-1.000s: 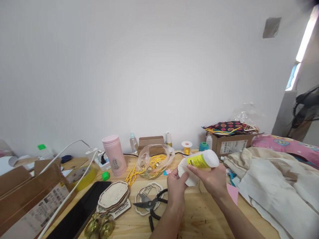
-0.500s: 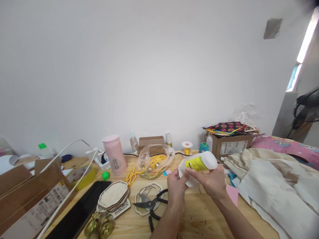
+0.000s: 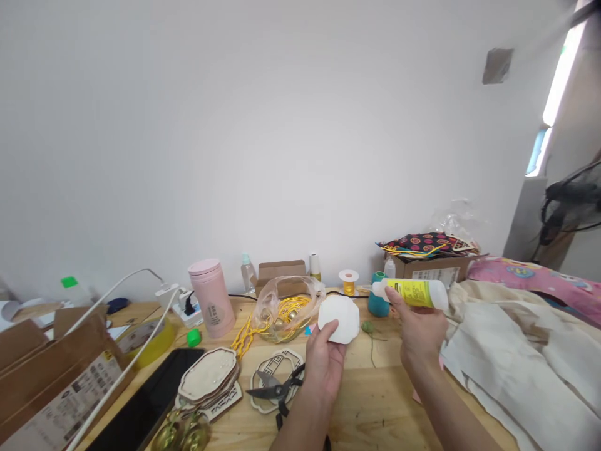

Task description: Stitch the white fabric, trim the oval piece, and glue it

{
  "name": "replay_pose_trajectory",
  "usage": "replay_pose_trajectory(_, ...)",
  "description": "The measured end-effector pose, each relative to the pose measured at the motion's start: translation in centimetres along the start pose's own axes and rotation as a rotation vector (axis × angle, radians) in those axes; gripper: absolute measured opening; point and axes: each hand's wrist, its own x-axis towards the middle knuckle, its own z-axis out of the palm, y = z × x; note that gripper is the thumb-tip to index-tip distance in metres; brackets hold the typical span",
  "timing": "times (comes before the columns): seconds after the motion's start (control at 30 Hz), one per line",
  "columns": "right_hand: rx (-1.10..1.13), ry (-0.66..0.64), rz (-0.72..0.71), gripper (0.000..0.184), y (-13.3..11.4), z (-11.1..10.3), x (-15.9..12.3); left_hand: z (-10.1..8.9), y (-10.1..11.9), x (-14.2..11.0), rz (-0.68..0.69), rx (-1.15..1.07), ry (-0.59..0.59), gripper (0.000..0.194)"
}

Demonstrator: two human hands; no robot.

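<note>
A white scallop-edged piece (image 3: 339, 318), flat and facing me, is pinched in my left hand (image 3: 325, 358), thumb on its front. My right hand (image 3: 421, 335) grips a white squeeze bottle (image 3: 417, 293) with a yellow label, its nozzle pointing left and the bottle lying almost level. Below my left hand, black-handled pruning shears (image 3: 277, 389) rest across a cut-out wooden frame (image 3: 267, 404). A stack of scalloped wooden plates (image 3: 209, 374) sits to the left. Behind the white piece lies a clear plastic bag (image 3: 272, 295) with yellow cord (image 3: 293, 310).
A pink tumbler (image 3: 212, 300), a black phone (image 3: 150, 398) and brass bells (image 3: 181, 432) are on the left. Along the wall stand a yellow thread spool (image 3: 349, 285) and a teal spool (image 3: 377, 305). White cloth (image 3: 521, 351) covers the right side. A cardboard box (image 3: 56, 376) fills the left corner.
My right hand has moved right with the bottle, away from the white piece. The bottle now lies nearly level, and the white piece is turned with its flat face toward me.
</note>
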Motion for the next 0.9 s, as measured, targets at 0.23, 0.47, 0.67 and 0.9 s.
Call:
replay_pose_trajectory(0.23,0.076,-0.114,0.060,0.044,0.4,0.2,-0.4,-0.2,0.4,0.7,-0.089,-0.026,0.056,0.031)
replay_pose_trajectory(0.47,0.059,-0.147,0.026,0.043,-0.2,0.3,-1.0,0.0,0.4,-0.1,-0.033,0.080,-0.079,0.035)
replay_pose_trajectory(0.67,0.059,-0.070,-0.113,0.039,-0.9,0.4,-1.4,-0.1,-0.1,-0.5,0.084,0.237,-0.144,0.043)
replay_pose_trajectory(0.9,-0.059,-0.248,-0.155,0.040,-0.4,0.3,-2.0,0.1,-0.2,-0.2,0.127,0.290,-0.045,0.035)
